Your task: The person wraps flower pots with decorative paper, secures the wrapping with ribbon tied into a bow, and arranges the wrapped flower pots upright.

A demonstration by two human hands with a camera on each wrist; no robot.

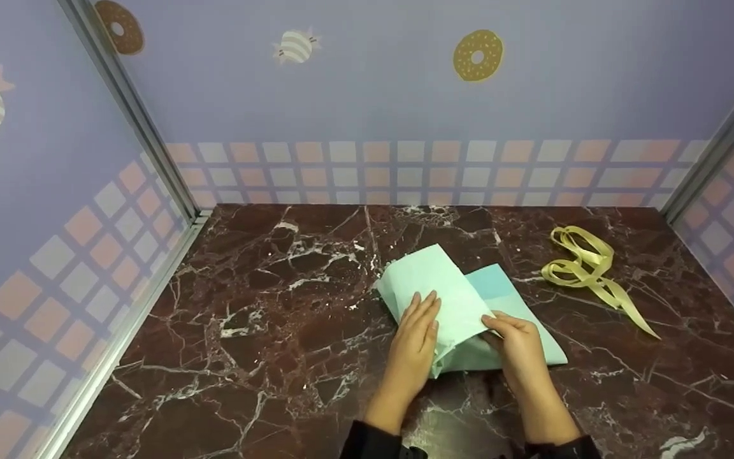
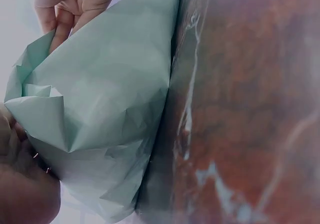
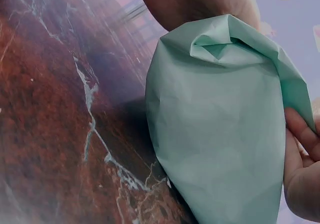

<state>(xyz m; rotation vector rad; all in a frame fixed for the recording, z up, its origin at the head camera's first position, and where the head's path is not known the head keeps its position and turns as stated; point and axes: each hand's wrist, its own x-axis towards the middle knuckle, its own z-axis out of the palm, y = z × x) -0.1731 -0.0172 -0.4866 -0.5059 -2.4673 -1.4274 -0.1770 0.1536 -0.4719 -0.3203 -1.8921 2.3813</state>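
A pale mint-green sheet of wrapping paper (image 1: 437,274) lies folded over into a bulky bundle on the table, its contents hidden. My left hand (image 1: 415,344) rests on the upper flap with its fingers straight. At the flap's right corner, my right hand (image 1: 517,341) pinches the paper edge between thumb and fingers. A bluer part of the paper (image 1: 491,280) shows behind the flap, and a wide layer spreads out to the right beneath it. In the left wrist view, the near end of the paper (image 2: 110,74) is creased and tucked into folds. The right wrist view shows the same crumpled end (image 3: 215,99).
A loose yellow ribbon (image 1: 587,274) lies looped on the table to the right of the paper. The dark red marbled tabletop (image 1: 246,357) is bounded by patterned walls (image 1: 367,95) at the back and sides. Small white specks dot the surface left of the paper.
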